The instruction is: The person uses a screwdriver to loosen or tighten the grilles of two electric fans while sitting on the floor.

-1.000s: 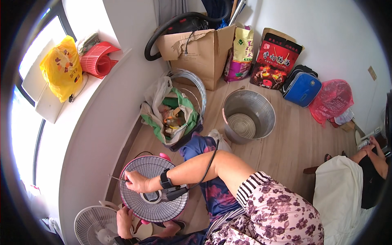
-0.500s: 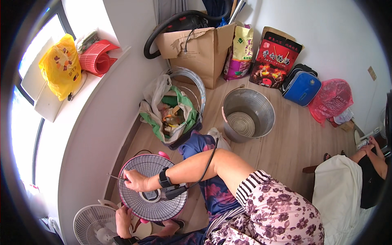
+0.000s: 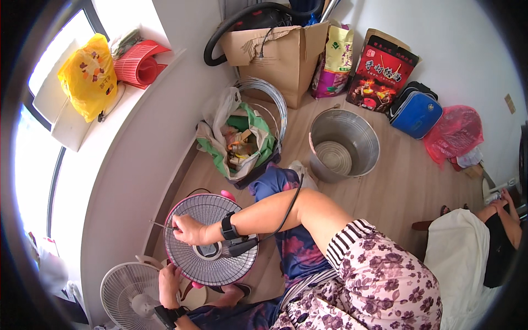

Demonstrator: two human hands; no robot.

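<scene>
Wooden floor (image 3: 396,184); round grille (image 3: 209,251) under right hand (image 3: 188,229), rod (image 3: 160,225) in grip; edge in left hand (image 3: 169,286)

Pink-rimmed fan (image 3: 209,251) with grey grille (image 3: 231,269) — sleeve (image 3: 385,269) pale pink with dark purple flowers, cuff (image 3: 347,242) striped black and white; trousers (image 3: 302,250) navy blotched pink — bag (image 3: 88,77) yellow, rolled mat (image 3: 138,63) red

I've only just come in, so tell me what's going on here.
A person holds a thin rod in the right hand, over the wire grille of a round pink-rimmed appliance. The left hand is at its lower rim, its grip unclear. A white fan is close by; a metal bucket and an open bag stand farther off.
</scene>
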